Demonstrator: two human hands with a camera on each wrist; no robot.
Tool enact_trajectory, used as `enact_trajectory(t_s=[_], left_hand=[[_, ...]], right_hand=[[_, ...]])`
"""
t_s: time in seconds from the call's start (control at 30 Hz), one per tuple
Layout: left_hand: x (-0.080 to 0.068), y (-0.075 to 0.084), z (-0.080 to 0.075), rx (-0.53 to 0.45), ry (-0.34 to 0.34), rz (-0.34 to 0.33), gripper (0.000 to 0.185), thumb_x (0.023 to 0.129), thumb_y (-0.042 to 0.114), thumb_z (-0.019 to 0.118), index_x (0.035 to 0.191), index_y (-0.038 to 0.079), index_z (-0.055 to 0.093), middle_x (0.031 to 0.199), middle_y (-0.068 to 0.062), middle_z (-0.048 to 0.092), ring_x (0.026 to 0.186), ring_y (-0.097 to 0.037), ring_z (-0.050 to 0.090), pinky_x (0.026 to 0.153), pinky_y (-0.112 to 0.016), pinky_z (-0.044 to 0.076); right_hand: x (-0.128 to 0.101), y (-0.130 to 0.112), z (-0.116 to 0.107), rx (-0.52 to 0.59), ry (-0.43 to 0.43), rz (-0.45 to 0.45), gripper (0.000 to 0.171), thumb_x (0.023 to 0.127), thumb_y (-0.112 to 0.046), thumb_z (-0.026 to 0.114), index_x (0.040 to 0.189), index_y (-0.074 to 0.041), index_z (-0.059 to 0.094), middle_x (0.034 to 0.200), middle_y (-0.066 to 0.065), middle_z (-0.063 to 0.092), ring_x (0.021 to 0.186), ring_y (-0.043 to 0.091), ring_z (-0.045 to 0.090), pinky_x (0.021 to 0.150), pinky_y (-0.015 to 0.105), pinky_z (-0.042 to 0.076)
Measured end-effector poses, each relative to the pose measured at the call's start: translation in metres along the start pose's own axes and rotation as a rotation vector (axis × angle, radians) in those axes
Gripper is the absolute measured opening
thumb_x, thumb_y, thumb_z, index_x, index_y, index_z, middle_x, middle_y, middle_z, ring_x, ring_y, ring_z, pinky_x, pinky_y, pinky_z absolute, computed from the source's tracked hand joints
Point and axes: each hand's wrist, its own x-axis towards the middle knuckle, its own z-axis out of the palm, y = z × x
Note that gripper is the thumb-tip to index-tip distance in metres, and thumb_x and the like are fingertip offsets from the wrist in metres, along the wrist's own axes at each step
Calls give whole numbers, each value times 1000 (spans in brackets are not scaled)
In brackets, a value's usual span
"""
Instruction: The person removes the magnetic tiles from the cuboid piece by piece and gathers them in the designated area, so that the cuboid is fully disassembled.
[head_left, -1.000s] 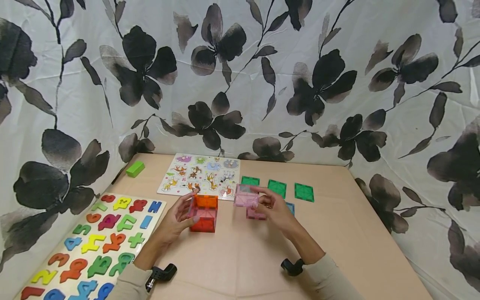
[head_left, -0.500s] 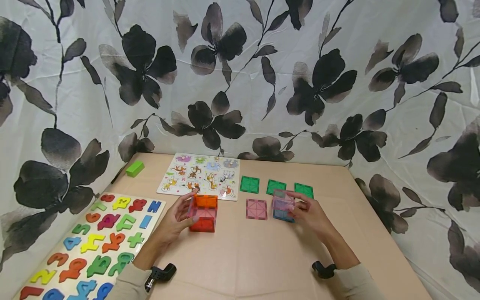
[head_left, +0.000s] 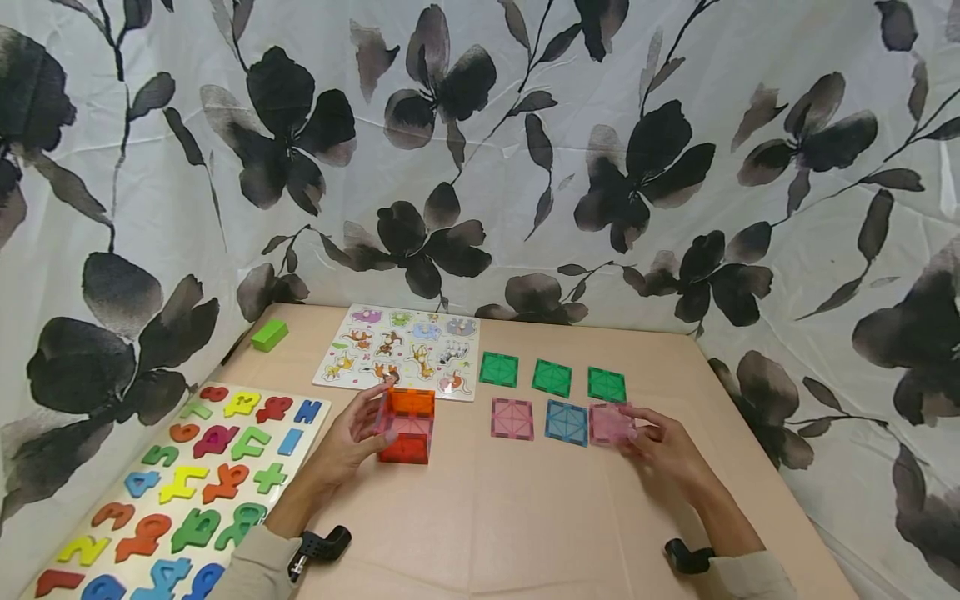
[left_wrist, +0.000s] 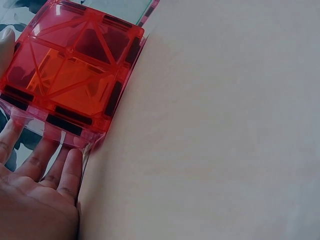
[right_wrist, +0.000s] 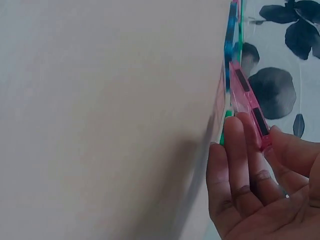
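My left hand (head_left: 348, 446) grips the left side of a small box of see-through magnetic tiles (head_left: 406, 427), with red, orange and pink sides. In the left wrist view the box's red face (left_wrist: 75, 55) is toward the camera, thumb on one side and fingers on the other. My right hand (head_left: 663, 446) pinches a pink magnetic tile (head_left: 610, 423) by its right edge, beside a blue tile (head_left: 567, 423). The right wrist view shows that pink tile (right_wrist: 247, 102) tilted between thumb and fingers. Another pink tile (head_left: 512, 418) lies flat left of the blue one.
Green tiles (head_left: 552, 378) lie in a row behind. An animal puzzle board (head_left: 401, 354) is at the back of the table (head_left: 525, 525), with a green block (head_left: 270, 336) to its left. A board of coloured numbers and letters (head_left: 300, 408) lies at the left.
My right hand has carried the pink tile rightward, past the flat pink tile and over the blue one, and lowered it beside the blue one. The left hand and box stay put.
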Motion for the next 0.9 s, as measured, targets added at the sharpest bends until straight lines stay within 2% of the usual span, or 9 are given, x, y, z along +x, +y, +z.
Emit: enact_trajectory(t_s=[0.2, 0.37, 0.5, 0.67, 0.83, 0.9], left_hand=[[1, -1, 0, 4, 2, -1, 75, 92, 10, 71, 154, 29, 33, 162, -9, 31, 145, -36, 32, 103, -12, 36], [1, -3, 0, -8, 0, 9, 74, 93, 8, 69, 154, 29, 33, 161, -8, 31, 145, -36, 32, 103, -8, 36], [1, -3, 1, -7, 4, 17, 74, 92, 7, 69, 154, 28, 33, 160, -11, 33, 142, -38, 35, 101, -8, 37], [1, -2, 1, 6, 11, 0, 74, 93, 9, 69, 154, 29, 33, 160, -12, 33, 142, -37, 35, 103, -11, 37], [1, -1, 1, 22, 14, -35, 74, 93, 11, 68, 155, 29, 31, 159, -13, 34, 142, -36, 36, 110, -29, 37], [1, -1, 0, 22, 15, -44, 74, 93, 13, 69, 155, 27, 30, 159, -13, 33, 142, -36, 35, 111, -30, 37]], right_hand=[[-2, 5, -4, -22, 22, 23, 47, 101, -3, 53, 147, -11, 48, 105, 22, 71, 94, 31, 73, 86, 31, 59], [-2, 6, -4, -11, 76, 43, 46, 101, -2, 54, 146, -13, 50, 103, 22, 71, 94, 30, 73, 84, 31, 59], [-4, 5, -6, -70, 90, 70, 47, 101, -4, 55, 146, -14, 50, 106, 21, 70, 93, 29, 69, 80, 29, 60], [-9, 5, -8, -226, 131, 83, 45, 101, -9, 57, 145, -13, 50, 116, 21, 67, 93, 27, 67, 72, 32, 59], [-16, 1, -9, -510, 200, 40, 42, 98, -16, 62, 139, -12, 57, 120, 23, 68, 97, 34, 71, 74, 44, 56], [-18, -4, -7, -595, 232, 17, 41, 97, -18, 64, 137, -13, 60, 120, 23, 69, 98, 36, 70, 74, 48, 55]])
